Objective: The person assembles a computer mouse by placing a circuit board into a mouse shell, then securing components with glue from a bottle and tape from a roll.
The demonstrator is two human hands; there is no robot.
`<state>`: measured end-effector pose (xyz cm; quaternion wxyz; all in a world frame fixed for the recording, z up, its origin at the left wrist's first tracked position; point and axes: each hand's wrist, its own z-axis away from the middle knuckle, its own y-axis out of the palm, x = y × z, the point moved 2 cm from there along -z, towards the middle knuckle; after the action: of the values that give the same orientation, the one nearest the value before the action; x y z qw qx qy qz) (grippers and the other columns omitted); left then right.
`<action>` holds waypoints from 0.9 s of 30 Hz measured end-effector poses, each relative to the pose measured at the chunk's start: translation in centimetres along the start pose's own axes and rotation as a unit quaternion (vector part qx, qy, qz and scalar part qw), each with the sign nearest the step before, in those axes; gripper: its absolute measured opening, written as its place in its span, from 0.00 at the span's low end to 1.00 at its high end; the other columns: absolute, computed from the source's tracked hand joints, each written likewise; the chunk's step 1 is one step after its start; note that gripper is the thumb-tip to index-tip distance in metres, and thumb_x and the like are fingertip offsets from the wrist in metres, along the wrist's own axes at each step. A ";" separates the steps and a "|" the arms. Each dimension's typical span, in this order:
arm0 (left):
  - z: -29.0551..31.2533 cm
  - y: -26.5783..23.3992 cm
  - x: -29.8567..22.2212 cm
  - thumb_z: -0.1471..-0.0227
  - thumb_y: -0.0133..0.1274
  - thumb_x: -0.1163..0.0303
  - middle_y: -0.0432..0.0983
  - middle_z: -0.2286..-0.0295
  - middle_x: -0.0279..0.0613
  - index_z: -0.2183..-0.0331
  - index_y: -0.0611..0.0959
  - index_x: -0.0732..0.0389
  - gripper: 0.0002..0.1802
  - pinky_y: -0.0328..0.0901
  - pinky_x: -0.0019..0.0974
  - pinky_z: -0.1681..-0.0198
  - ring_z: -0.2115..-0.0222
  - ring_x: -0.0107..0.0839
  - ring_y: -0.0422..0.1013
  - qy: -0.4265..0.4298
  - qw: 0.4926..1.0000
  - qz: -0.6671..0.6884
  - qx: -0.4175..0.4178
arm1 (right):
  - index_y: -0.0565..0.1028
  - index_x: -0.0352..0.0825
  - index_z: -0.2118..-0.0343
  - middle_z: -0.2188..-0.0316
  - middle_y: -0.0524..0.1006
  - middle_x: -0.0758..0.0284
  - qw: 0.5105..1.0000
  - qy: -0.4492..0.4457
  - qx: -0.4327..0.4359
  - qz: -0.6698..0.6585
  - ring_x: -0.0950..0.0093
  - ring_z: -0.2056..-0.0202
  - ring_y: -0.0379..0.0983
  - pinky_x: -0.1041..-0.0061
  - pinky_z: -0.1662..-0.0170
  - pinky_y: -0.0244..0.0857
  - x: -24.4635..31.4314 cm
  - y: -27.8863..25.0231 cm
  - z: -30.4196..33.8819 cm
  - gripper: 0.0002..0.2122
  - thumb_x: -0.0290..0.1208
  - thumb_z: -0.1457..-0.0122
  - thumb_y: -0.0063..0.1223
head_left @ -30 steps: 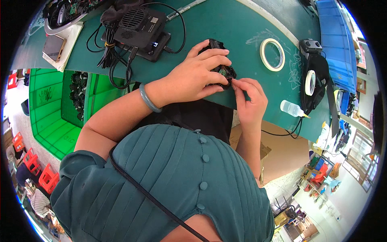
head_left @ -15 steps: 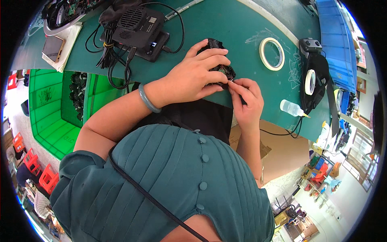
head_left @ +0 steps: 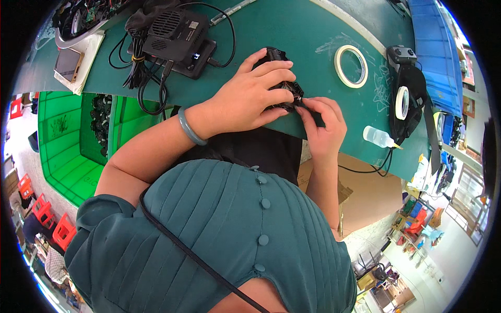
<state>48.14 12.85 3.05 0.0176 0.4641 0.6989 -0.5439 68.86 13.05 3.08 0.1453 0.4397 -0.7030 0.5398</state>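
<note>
On the green work table [head_left: 313, 31] lies a small black device [head_left: 296, 89] with an open shell. Bits of circuitry and thin wires show at its right side. My left hand [head_left: 248, 96] grips it from the left, fingers curled over the top, hiding much of it. At the device's near right corner, my right hand [head_left: 327, 125] has its thumb and index finger close together against the edge. Whatever sits between those fingertips is too small to make out.
A black electronic unit [head_left: 177, 34] with cables stands back left, near a phone [head_left: 68, 63]. To the right are a tape roll [head_left: 350, 66], a squeeze bottle [head_left: 378, 136], a black pouch [head_left: 407, 112] and a game-style controller [head_left: 401, 55]. A green crate [head_left: 62, 141] sits left, below table height.
My right hand has shifted slightly right, and its index finger now reaches a little higher along the device's edge. My left hand keeps its grip on the device.
</note>
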 end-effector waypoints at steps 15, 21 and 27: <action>0.1 0.0 0.1 0.54 0.65 0.64 0.71 0.52 0.37 0.64 0.83 0.52 0.12 0.48 0.59 0.35 0.40 0.40 0.62 0.002 1.000 0.015 -0.004 | 0.81 0.33 0.70 0.69 0.77 0.65 0.996 0.060 0.042 -0.051 0.71 0.69 0.75 0.74 0.66 0.70 0.4 -0.1 -1.3 0.06 0.20 0.52 0.66; 0.0 0.1 0.1 0.54 0.65 0.64 0.71 0.52 0.37 0.65 0.83 0.52 0.12 0.48 0.58 0.34 0.40 0.40 0.62 0.002 1.000 0.014 -0.004 | 0.80 0.32 0.70 0.69 0.77 0.63 0.996 0.075 0.028 -0.046 0.71 0.69 0.75 0.75 0.66 0.71 0.6 0.4 -1.2 0.06 0.20 0.51 0.66; 0.1 0.1 0.2 0.54 0.65 0.64 0.71 0.51 0.37 0.65 0.84 0.52 0.12 0.47 0.59 0.34 0.40 0.40 0.62 0.000 1.000 0.016 -0.001 | 0.79 0.32 0.69 0.69 0.77 0.63 0.997 0.061 0.034 -0.043 0.70 0.69 0.75 0.74 0.65 0.71 0.6 0.4 -1.2 0.06 0.20 0.50 0.64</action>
<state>48.00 12.95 2.85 0.0265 0.4753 0.6923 -0.5423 67.84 13.85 3.70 0.1960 0.4410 -0.6544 0.5821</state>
